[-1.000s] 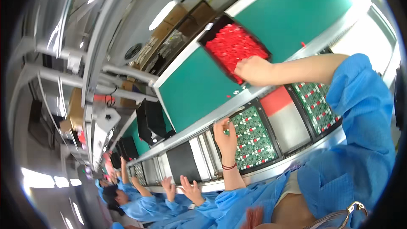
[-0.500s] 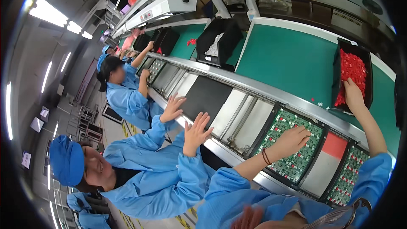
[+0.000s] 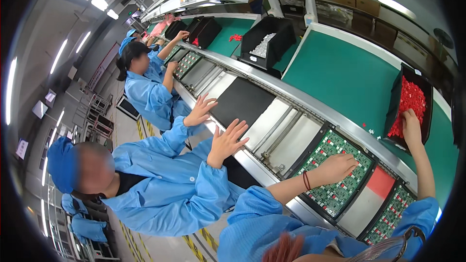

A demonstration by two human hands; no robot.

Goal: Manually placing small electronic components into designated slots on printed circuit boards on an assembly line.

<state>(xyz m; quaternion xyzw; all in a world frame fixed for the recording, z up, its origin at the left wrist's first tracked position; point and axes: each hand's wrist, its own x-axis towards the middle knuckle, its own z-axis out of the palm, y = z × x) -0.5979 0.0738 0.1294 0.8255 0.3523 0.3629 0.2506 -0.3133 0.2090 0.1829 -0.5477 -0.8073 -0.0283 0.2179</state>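
My left hand (image 3: 340, 168) is over a green circuit board panel (image 3: 335, 194) dotted with small red and white parts, in a black-edged frame on the conveyor. Its fingers are curled together in a pinch; what they hold, if anything, is too small to make out. At the right, my right hand (image 3: 411, 122) dips into a tilted black bin (image 3: 426, 123) of small red parts (image 3: 412, 96). The fingers are drawn together at the near side of the heap, their tips partly hidden. A second framed panel (image 3: 391, 216) lies nearer, past a red patch (image 3: 380, 182) on the conveyor.
A co-worker at my left holds both hands (image 3: 228, 140) spread over the conveyor rail (image 3: 259, 174). Farther along, another person (image 3: 145, 82) works at a panel. Beyond the conveyor, a green worktop (image 3: 340, 68) carries a black bin of white parts (image 3: 263, 45) and a few loose pieces.
My view has shifted slightly. My right hand has stayed at the bin, its fingers a little lower among the red parts. My left hand remains over the panel, fingers more tightly curled.
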